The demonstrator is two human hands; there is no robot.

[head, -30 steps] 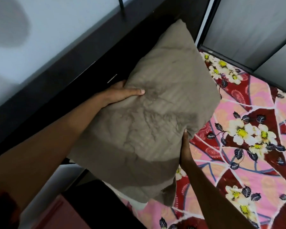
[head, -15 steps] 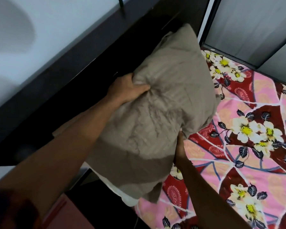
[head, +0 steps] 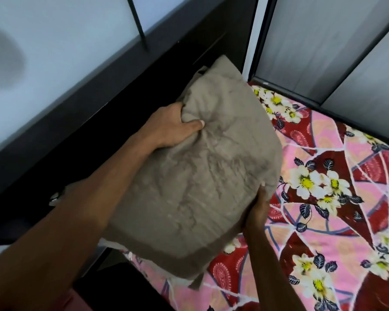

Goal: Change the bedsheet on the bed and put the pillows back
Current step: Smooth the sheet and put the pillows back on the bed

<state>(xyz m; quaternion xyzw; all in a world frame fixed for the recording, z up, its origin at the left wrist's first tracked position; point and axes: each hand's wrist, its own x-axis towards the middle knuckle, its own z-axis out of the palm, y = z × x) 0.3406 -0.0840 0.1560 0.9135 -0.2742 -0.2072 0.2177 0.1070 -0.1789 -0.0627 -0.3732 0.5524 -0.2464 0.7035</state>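
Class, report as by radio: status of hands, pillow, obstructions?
Left hand grips pillow at upper edge; right hand holds its lower side. Pillow tilted over floral bedsheet, beside dark headboard. No obstruction seen.

The pillow (head: pixel 195 176) is matt, wrinkled taupe cloth; beside it, the bedsheet (head: pixel 337 209) is smooth printed floral cloth; behind it, a dark headboard (head: pixel 112 90).

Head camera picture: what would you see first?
A big grey-brown pillow fills the middle, gripped by the left hand on its upper left and the right hand on its lower right. Beneath it, to the right, lies a bright pink and red flowery bedsheet.
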